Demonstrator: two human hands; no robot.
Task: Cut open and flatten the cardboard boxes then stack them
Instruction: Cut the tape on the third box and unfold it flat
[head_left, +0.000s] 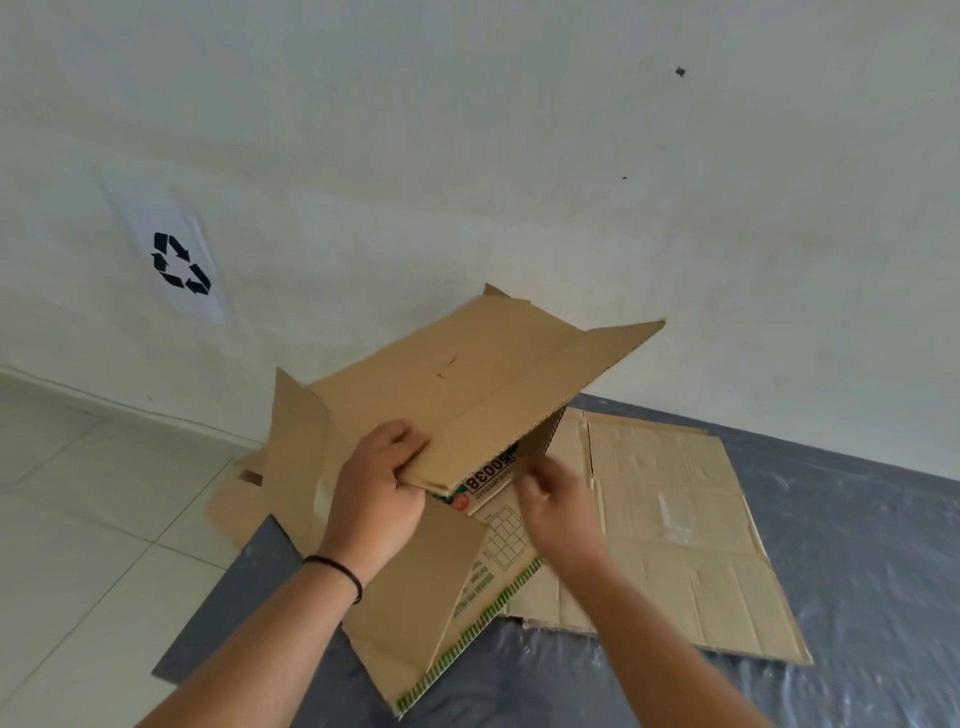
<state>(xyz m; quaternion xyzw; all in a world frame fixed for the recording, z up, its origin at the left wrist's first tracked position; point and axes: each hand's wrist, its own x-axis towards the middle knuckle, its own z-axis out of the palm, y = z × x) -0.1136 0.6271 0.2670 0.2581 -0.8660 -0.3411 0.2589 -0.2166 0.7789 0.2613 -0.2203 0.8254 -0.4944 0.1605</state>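
Above the flattened sheet, left hand grips cardboard box.

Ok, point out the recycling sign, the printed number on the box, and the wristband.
recycling sign (182, 263): head view, on the arrows symbol.
printed number (489, 473): head view, on the digits.
wristband (340, 569): head view, on the black band at the left wrist.

The box is plain brown corrugated cardboard, matt, fluting showing along the cut edges, with green print on one panel. The flattened sheet right of the box is the same dull cardboard, creased. Under the box there's a grey plastic sheet, crinkly and shiny. Left of the box: smooth, slightly glossy pale floor tiles.
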